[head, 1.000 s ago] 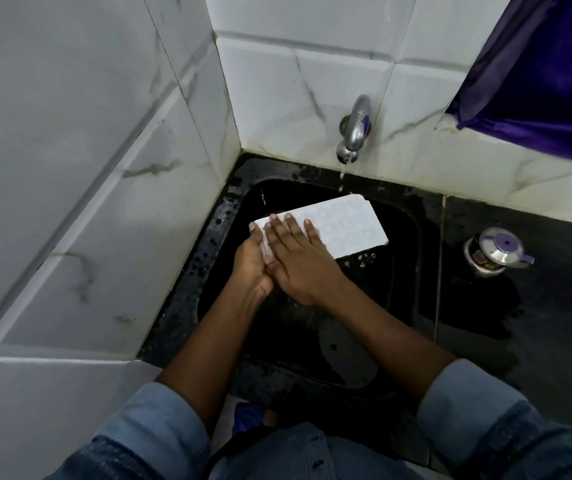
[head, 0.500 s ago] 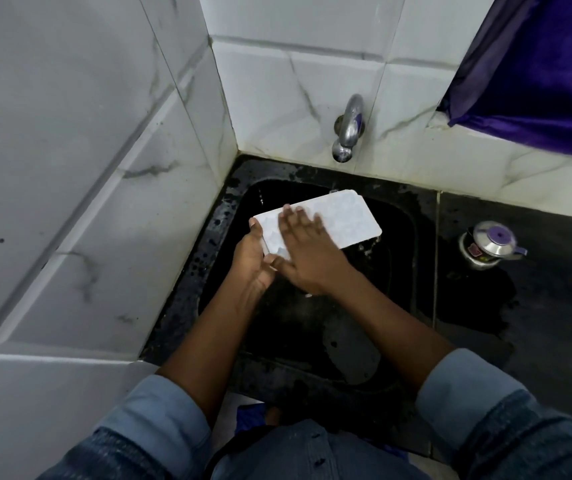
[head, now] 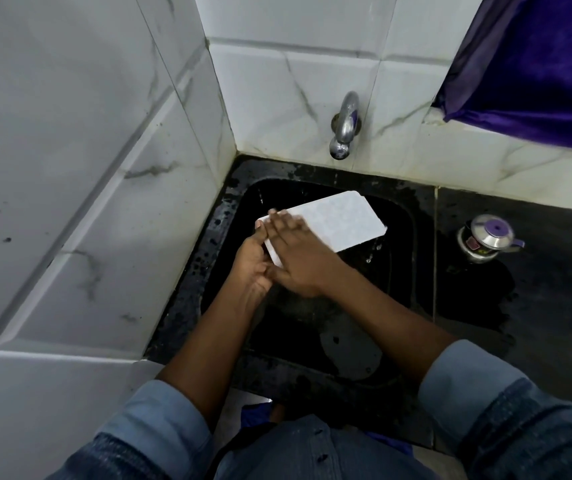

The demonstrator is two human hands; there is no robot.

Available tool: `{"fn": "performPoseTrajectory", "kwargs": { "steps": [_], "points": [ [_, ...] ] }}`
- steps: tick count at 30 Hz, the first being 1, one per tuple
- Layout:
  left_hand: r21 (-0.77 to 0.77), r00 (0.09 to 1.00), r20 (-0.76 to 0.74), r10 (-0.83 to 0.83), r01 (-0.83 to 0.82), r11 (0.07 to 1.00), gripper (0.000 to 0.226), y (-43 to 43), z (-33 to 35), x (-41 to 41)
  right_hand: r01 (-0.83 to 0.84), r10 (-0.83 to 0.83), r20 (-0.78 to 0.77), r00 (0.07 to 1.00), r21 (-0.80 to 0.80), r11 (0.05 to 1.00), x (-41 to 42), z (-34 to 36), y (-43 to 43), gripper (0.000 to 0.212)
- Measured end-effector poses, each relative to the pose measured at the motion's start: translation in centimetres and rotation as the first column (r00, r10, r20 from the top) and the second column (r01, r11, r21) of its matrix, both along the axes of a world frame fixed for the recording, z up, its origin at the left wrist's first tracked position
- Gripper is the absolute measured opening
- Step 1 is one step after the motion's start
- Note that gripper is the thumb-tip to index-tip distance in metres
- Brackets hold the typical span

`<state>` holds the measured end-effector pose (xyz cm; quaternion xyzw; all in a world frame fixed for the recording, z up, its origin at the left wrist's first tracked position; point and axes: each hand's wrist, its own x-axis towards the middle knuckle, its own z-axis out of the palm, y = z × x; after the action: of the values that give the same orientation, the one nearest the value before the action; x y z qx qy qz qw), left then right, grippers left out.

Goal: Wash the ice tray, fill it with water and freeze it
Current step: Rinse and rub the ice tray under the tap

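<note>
- Table [head: 554, 278]: dark stone surface to the right of the basin, looks wet. A small steel vessel [head: 487, 237] with a purple knob stands on it, well apart from the tray.
- Sink [head: 225, 220]: black basin set in the tiled corner, rim spattered.
- Ice tray [head: 340, 223]: white and rectangular, held slanting over the sink, below and in front of the tap. Judged light, stiff plastic, slippery when wet. Best taken by a short end or the long rims, thumb on top.
- Right hand [head: 298, 268]: fingers straight, laid flat on the tray's upper face and blurred. It grips nothing. Judged to be the washing stage; filling and freezing not yet done.
- Left hand [head: 251, 268]: grips the tray's near short end, thumb on the edge. The fingers beneath are hidden.
- Tap [head: 345, 129]: chrome, wall-mounted. No stream can be made out.
</note>
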<state>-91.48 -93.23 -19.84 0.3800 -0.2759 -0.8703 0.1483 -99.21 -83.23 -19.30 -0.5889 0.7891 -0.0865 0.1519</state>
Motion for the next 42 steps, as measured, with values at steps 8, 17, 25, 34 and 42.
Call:
{"fn": "performPoseTrajectory", "kwargs": {
  "steps": [8, 17, 25, 34, 42],
  "points": [
    [0.026, 1.0, 0.021, 0.01, -0.01, 1.0, 0.048, 0.4, 0.5, 0.4, 0.138, -0.138, 0.025, 0.99, 0.028, 0.99, -1.2, 0.5, 0.5, 0.116],
    [0.045, 0.996, 0.092, -0.018, 0.014, 0.999, 0.053, 1.7, 2.1, 1.5, 0.013, -0.012, -0.044, 0.999, 0.026, 1.0, 2.5, 0.5, 2.0, 0.103],
    [0.039, 0.997, 0.061, -0.044, 0.042, 0.998, 0.058, -0.6, 1.5, 2.0, -0.069, 0.07, -0.073, 0.995, 0.018, 0.997, 2.9, 0.2, 3.9, 0.108],
    [-0.049, 0.997, 0.058, -0.042, 0.044, 0.998, 0.052, -0.2, 1.0, 1.7, 0.437, -0.437, -0.028, 0.899, 0.06, 0.897, -5.0, 0.1, 5.2, 0.126],
    [-0.043, 0.998, 0.053, -0.032, 0.034, 0.998, 0.059, -0.1, 0.4, 1.5, 0.008, -0.012, -0.087, 0.996, -0.05, 0.999, -1.7, -1.0, 4.4, 0.101]
  ]
}}
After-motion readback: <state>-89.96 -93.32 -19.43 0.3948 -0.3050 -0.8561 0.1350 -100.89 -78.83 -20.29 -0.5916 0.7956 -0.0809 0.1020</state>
